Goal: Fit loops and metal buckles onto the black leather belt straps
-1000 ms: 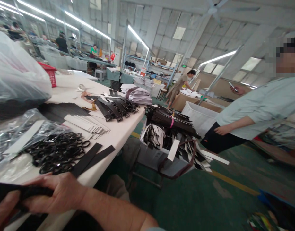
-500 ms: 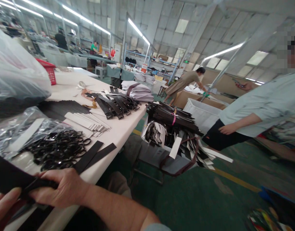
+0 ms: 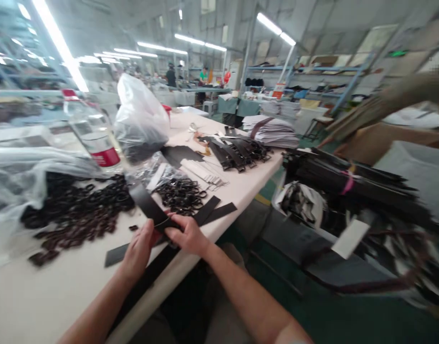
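Observation:
Both my hands hold a long black strap [image 3: 147, 204] over the front edge of the white table [image 3: 54, 291]. My left hand [image 3: 139, 248] grips it from the left with fingers curled round it. My right hand [image 3: 185, 234] pinches the same strap from the right. The strap runs up and left from my fingers, and a lower length of it slants down across the table edge. Just beyond my hands lies a pile of black metal rings [image 3: 179, 193] on clear plastic. Two flat black strips [image 3: 219, 210] lie to the right of it.
A larger heap of dark rings [image 3: 76, 210] spreads at the left. A plastic bottle [image 3: 93, 134] and a clear bag [image 3: 140, 117] stand behind. Buckled black straps [image 3: 237, 153] and white strips [image 3: 201, 172] lie farther back. A cart of strap bundles [image 3: 348, 181] stands right of the table.
The view has swung left, so the table fills more of it and the person at the right is nearly out of sight. Both my hands now show fully, still on the strap.

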`<state>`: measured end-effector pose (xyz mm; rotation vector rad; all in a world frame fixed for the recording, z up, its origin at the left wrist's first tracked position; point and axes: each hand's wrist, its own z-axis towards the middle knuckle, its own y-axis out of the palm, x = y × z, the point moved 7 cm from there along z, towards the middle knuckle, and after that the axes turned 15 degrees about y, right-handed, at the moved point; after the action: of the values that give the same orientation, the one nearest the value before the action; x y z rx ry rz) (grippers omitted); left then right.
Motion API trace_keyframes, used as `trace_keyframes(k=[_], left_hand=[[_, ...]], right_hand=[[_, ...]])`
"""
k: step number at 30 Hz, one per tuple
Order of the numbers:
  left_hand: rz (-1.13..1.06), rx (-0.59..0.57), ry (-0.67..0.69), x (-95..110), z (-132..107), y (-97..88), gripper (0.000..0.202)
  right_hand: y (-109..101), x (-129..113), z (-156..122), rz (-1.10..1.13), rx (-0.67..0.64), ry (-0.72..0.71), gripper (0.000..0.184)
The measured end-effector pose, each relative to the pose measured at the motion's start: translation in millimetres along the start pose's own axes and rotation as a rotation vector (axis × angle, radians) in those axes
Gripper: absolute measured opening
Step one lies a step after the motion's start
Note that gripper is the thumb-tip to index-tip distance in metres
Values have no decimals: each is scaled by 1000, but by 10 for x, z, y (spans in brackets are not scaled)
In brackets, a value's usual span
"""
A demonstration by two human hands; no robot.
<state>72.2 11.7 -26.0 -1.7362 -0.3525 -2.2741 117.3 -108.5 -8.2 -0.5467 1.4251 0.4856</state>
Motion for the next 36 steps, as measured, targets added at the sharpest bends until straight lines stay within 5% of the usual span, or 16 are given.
trace_keyframes(k=[4, 14, 23, 36], left_hand=[[-326, 35, -100, -29, 17, -27, 64], [-313, 131, -140, 16, 43, -77, 39], [-550, 162, -385, -78, 17, -54, 22], [-213, 29, -36, 94, 108, -69, 34]], right_hand=[[-13, 70, 23, -12, -23, 113, 18], [-50, 131, 20, 74, 92, 257, 24], [-17, 195, 44, 168, 193, 280, 24], [70, 271, 74, 473, 133, 406, 31]])
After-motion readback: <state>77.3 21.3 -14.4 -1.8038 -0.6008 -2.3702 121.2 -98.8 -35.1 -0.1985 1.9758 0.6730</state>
